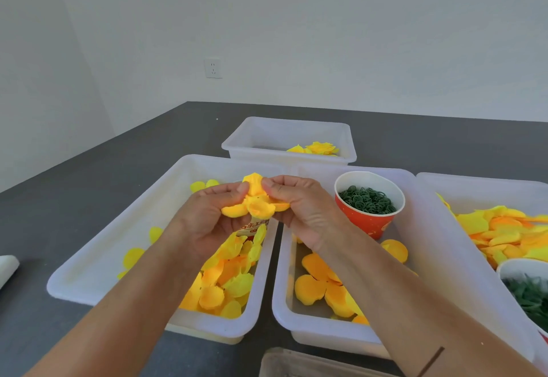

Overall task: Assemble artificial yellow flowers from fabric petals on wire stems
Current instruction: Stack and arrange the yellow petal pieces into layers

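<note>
Both hands hold a partly built yellow fabric flower [256,201] above the gap between two white bins. My left hand [212,219] pinches its left petals with curled fingers. My right hand [299,207] pinches the right side, fingertips on the top petal. No wire stem shows; the hands hide the flower's underside. Loose yellow and orange petals [225,281] lie in the left bin [98,261]. Larger orange petals [321,287] lie in the middle bin [284,296].
A red paper cup [369,213] of small green rings stands in the middle bin. The far bin [289,130] holds a finished yellow flower [320,148]. The right bin [480,184] holds petals and a cup of green parts [527,293]. A second cup is partly hidden under my hands.
</note>
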